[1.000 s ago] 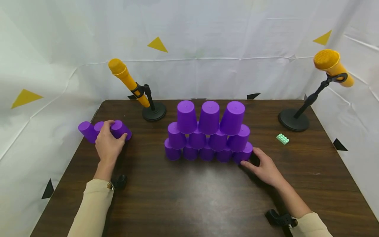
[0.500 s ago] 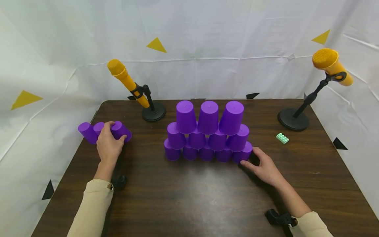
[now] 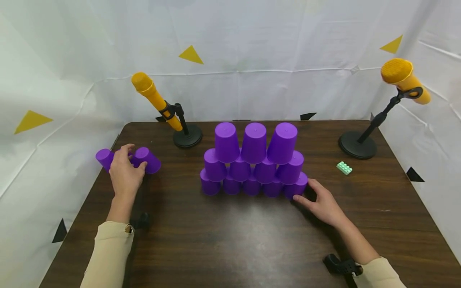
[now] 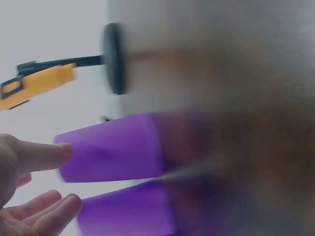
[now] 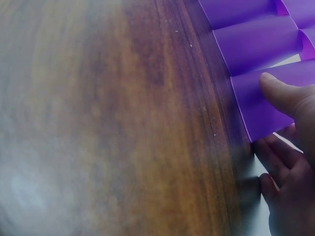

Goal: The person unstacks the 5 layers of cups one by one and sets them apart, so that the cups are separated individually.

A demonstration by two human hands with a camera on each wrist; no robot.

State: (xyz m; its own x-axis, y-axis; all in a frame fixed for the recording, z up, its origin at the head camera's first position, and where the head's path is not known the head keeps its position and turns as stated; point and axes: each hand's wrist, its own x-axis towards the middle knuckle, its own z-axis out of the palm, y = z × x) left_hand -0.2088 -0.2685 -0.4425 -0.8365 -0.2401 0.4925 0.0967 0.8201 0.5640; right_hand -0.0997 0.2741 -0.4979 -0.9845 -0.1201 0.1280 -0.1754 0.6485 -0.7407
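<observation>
Upside-down purple cups stand as a three-row wall in mid-table, with three cups [image 3: 255, 143] on top. My right hand [image 3: 325, 206] holds the end cup [image 3: 295, 187] of the bottom row, thumb in front and fingers at its far side; the right wrist view shows the thumb [image 5: 283, 96] against it. At the table's left edge, my left hand [image 3: 126, 172] reaches over a group of three purple cups, fingers spread. It partly hides the middle cup. In the left wrist view its thumb [image 4: 47, 153] overlaps the base end of the nearer cup [image 4: 110, 150].
A yellow microphone on a black stand [image 3: 187, 136] is at the back left, another on a stand [image 3: 357, 145] at the back right. A light green toy brick [image 3: 344, 168] lies right of the wall. White sheeting [image 3: 237, 96] borders the dark wooden table [image 3: 230, 248].
My left hand has shifted left, its fingers now spread, and the right cup of the left group shows more fully. My right hand and the cup wall have stayed put.
</observation>
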